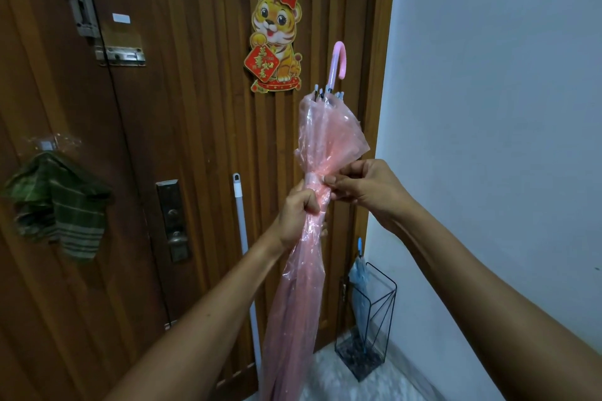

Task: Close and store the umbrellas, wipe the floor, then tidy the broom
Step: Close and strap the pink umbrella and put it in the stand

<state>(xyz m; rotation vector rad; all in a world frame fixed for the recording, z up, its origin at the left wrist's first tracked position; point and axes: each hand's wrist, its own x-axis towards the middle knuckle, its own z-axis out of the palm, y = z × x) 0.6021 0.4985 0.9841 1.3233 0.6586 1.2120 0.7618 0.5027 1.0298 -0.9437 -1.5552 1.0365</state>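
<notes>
pink umbrella held handle-up for strapping.
left hand clenches the folds; right hand pinches the canopy to keep it bunched.

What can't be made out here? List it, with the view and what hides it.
All in the head view:
- pink umbrella tip: cut off by the bottom edge.
- Its strap: hidden under the hands, left hand, right hand.
- white pole lower end: behind the umbrella.
- blue umbrella in the wire stand: too small.

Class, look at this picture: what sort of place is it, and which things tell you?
Probably a home entryway: a wooden door with locks, a wire umbrella stand in the corner, and a tiger decoration on the door.
</notes>
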